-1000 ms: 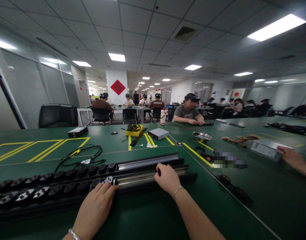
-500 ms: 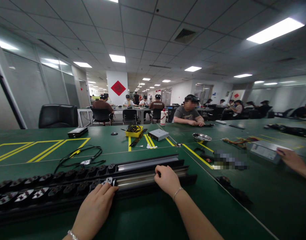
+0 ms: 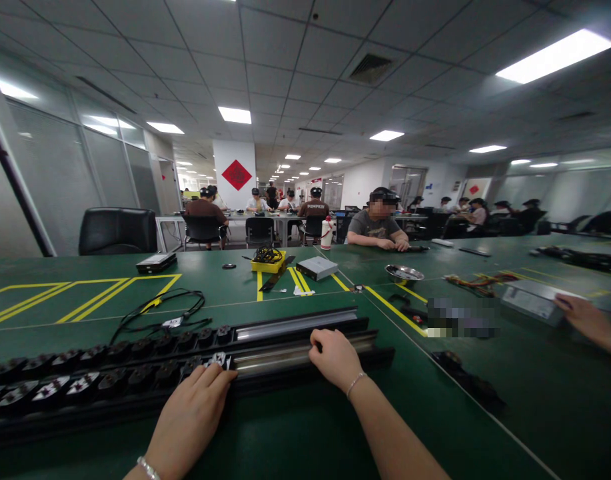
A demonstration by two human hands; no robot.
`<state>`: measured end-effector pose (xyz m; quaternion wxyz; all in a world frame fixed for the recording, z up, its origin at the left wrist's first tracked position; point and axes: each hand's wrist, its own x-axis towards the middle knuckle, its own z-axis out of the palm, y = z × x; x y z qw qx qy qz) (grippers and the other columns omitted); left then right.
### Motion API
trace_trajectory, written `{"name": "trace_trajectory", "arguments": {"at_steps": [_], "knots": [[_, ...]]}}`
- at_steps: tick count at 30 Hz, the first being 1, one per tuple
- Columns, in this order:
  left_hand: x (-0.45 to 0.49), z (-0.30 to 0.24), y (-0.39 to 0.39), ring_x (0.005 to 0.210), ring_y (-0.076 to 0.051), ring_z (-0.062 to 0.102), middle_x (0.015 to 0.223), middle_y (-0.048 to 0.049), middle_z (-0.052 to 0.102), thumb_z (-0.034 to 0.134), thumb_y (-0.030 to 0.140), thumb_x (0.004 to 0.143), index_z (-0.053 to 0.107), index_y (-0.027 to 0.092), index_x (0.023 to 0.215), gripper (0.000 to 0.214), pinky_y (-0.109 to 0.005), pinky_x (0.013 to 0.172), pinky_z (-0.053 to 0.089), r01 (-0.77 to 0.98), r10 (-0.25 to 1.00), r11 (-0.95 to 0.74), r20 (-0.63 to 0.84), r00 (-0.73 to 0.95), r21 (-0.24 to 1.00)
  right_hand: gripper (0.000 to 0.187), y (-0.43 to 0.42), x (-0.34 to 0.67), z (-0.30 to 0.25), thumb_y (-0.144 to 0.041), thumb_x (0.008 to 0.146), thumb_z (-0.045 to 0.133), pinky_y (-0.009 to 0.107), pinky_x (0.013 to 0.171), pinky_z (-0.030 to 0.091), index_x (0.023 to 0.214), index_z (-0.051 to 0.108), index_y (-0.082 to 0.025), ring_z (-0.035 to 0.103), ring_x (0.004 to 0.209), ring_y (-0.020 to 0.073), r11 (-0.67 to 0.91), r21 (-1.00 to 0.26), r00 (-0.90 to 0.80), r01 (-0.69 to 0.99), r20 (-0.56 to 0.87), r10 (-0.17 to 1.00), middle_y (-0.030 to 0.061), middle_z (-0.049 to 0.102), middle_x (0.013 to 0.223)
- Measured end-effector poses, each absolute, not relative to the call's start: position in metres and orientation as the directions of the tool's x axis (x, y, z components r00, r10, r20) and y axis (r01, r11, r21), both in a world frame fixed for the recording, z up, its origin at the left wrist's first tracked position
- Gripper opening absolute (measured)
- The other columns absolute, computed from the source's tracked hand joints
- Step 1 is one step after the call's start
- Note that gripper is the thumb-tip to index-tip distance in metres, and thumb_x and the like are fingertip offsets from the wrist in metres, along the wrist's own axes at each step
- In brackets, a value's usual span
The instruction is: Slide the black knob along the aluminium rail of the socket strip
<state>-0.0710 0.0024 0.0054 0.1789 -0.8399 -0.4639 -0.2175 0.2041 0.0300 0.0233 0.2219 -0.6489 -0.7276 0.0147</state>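
A long black rail [image 3: 272, 361] lies flat, stretching from 8 o'clock to between 4 and 5 o'clock. Dark modules [image 3: 111, 382], several with shiny silver tops, sit in a close row along its 9 o'clock stretch; toward its 3 o'clock end, a reflective metal strip [image 3: 290, 357] shows inside.
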Motion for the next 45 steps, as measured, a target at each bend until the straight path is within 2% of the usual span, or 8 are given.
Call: {"name": "trace_trajectory", "arguments": {"at_steps": [9,14,21,26,32,42,45], "knots": [[-0.0722,0.0032,0.0040,0.079,-0.017,0.053,0.088,-0.0039,0.058,0.036,0.022,0.086,0.059,0.023,0.100,0.027,-0.032,0.075,0.042,0.857,0.713,-0.505,0.512,0.480,-0.100,0.010,0.0308,0.2063,0.0213,-0.019,0.073,0.043,0.026,0.083,0.024,0.069,0.052,-0.021,0.048,0.073,0.0121,0.172,-0.336,-0.060,0.926,0.321,0.945,-0.0015,0.058,0.075],[-0.0716,0.0033,0.0038,0.076,-0.016,0.054,0.086,-0.0034,0.058,0.036,0.021,0.085,0.060,0.023,0.097,0.027,-0.029,0.073,0.043,0.856,0.690,-0.508,0.547,0.474,-0.101,0.009,0.0301,0.2070,0.0224,-0.018,0.072,0.043,0.025,0.079,0.027,0.069,0.051,-0.021,0.047,0.074,0.0127,0.159,-0.346,-0.053,0.925,0.297,0.953,-0.0010,0.057,0.075],[-0.0704,0.0062,0.0027,0.076,-0.016,0.054,0.086,-0.0033,0.059,0.037,0.020,0.085,0.060,0.022,0.097,0.027,-0.030,0.073,0.043,0.853,0.691,-0.510,0.540,0.480,-0.106,0.011,0.0279,0.2067,0.0261,-0.018,0.074,0.042,0.032,0.092,0.018,0.071,0.052,-0.021,0.048,0.077,0.0118,0.156,-0.358,-0.055,0.921,0.277,0.959,-0.0020,0.058,0.077],[-0.0708,0.0057,0.0029,0.076,-0.016,0.054,0.085,-0.0029,0.059,0.038,0.020,0.084,0.060,0.023,0.097,0.026,-0.030,0.072,0.043,0.858,0.701,-0.503,0.533,0.473,-0.099,0.012,0.0289,0.2071,0.0249,-0.018,0.074,0.042,0.029,0.087,0.022,0.071,0.053,-0.021,0.047,0.073,0.0118,0.153,-0.322,-0.065,0.934,0.270,0.961,-0.0013,0.058,0.076],[-0.0726,0.0032,0.0031,0.078,-0.016,0.054,0.086,-0.0028,0.058,0.038,0.020,0.084,0.059,0.023,0.098,0.025,-0.030,0.074,0.043,0.857,0.703,-0.505,0.527,0.477,-0.102,0.011,0.0291,0.2072,0.0247,-0.018,0.073,0.043,0.024,0.070,0.027,0.072,0.054,-0.021,0.046,0.074,0.0133,0.153,-0.297,-0.059,0.942,0.304,0.951,-0.0003,0.058,0.076],[-0.0724,0.0021,0.0053,0.078,-0.016,0.054,0.087,-0.0032,0.058,0.037,0.023,0.085,0.059,0.023,0.099,0.026,-0.032,0.078,0.043,0.857,0.713,-0.507,0.514,0.477,-0.092,0.010,0.0286,0.2088,0.0234,-0.018,0.074,0.043,0.024,0.074,0.027,0.072,0.052,-0.021,0.046,0.073,0.0121,0.166,-0.286,-0.071,0.944,0.316,0.946,-0.0017,0.058,0.075],[-0.0707,0.0050,0.0040,0.076,-0.015,0.054,0.086,-0.0032,0.059,0.036,0.022,0.085,0.060,0.023,0.098,0.026,-0.031,0.077,0.043,0.853,0.696,-0.513,0.538,0.475,-0.090,0.010,0.0282,0.2094,0.0243,-0.018,0.074,0.043,0.024,0.071,0.027,0.071,0.052,-0.021,0.046,0.074,0.0123,0.162,-0.284,-0.071,0.945,0.303,0.950,-0.0017,0.058,0.075]]}}
